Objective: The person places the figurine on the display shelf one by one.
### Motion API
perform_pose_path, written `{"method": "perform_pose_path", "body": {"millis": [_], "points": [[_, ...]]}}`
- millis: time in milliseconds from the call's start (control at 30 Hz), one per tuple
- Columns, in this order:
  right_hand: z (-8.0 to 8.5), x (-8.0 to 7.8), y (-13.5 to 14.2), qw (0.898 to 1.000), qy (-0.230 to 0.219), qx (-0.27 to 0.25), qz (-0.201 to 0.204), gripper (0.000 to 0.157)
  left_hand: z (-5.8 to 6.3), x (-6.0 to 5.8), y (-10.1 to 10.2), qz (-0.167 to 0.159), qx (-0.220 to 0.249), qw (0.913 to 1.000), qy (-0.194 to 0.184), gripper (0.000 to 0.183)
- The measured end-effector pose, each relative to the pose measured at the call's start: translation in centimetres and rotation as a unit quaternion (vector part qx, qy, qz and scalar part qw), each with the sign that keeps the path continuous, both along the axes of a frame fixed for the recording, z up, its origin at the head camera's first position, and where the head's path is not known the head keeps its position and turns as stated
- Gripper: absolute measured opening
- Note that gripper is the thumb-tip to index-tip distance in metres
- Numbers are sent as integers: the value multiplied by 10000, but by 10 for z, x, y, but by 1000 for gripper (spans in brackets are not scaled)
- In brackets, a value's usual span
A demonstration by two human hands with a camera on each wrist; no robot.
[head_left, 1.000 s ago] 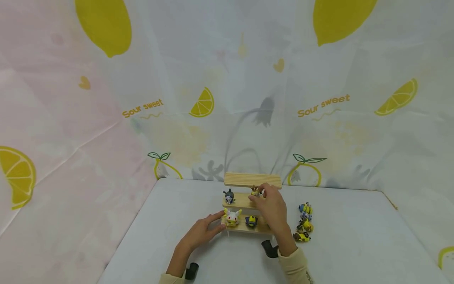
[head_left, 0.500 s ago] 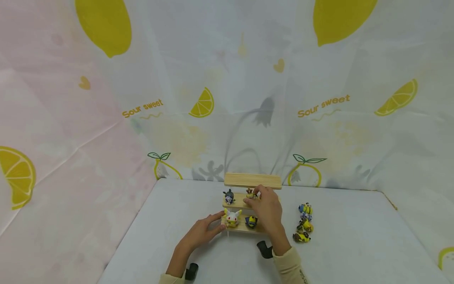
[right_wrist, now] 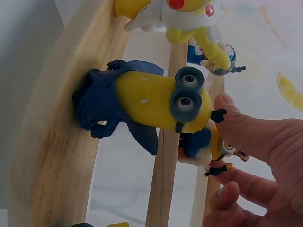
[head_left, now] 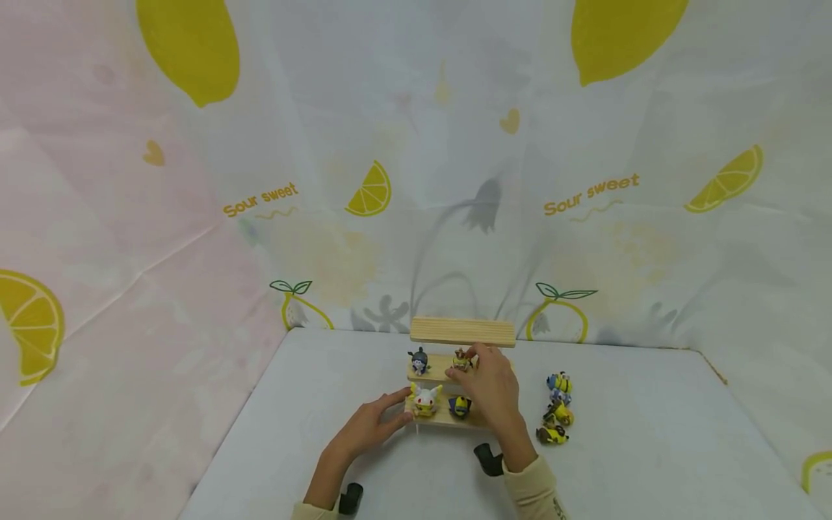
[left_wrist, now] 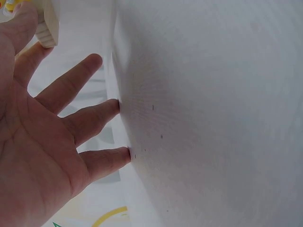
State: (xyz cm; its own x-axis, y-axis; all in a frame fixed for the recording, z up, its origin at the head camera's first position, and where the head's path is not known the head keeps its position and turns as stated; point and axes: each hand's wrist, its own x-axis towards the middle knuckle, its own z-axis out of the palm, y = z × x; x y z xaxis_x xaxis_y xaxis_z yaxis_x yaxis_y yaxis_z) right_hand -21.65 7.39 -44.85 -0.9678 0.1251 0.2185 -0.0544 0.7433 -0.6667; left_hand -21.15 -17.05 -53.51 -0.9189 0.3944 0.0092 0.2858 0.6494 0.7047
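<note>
My right hand (head_left: pixel 492 383) pinches a small minion figurine (head_left: pixel 461 360) between thumb and fingers, at the middle tier of a three-tier wooden display stand (head_left: pixel 463 331). In the right wrist view this minion (right_wrist: pixel 198 142) is partly hidden behind a caped minion figurine (right_wrist: pixel 163 99), which stands on the lowest tier. My left hand (head_left: pixel 370 426) touches the left end of the lowest tier with thumb and index finger; its other fingers (left_wrist: pixel 71 85) are spread, some tips against the white tabletop. Beside it sits a white-and-yellow figurine (head_left: pixel 425 399) with long ears.
A grey-hooded figurine (head_left: pixel 419 361) stands left on the middle tier. Several minion figurines lie in a column, among them a yellow one (head_left: pixel 552 435), on the white table (head_left: pixel 650 433) right of the stand. A lemon-print cloth (head_left: pixel 455 245) hangs behind.
My right hand has shifted slightly left and toward me with the minion, and has barely moved over the last half second. The left hand stays in place.
</note>
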Motion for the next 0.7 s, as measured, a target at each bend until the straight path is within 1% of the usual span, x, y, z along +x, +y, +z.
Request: {"method": "perform_pose_path", "body": {"millis": [267,467,533,700], "points": [[2,4,4,9998,-5,70,190,40,0,0,1,29,15,10000,-49,60],[8,10,16,9996,96,-4,263,48,1,0,2,30,19,10000,-67,60],[10,12,22,9996,123,-10,273,47,1,-1,2,28,3,10000,-68,61],[17,17,39,9988,237,43,438,40,1,0,2,52,-23,10000,-66,60]]}}
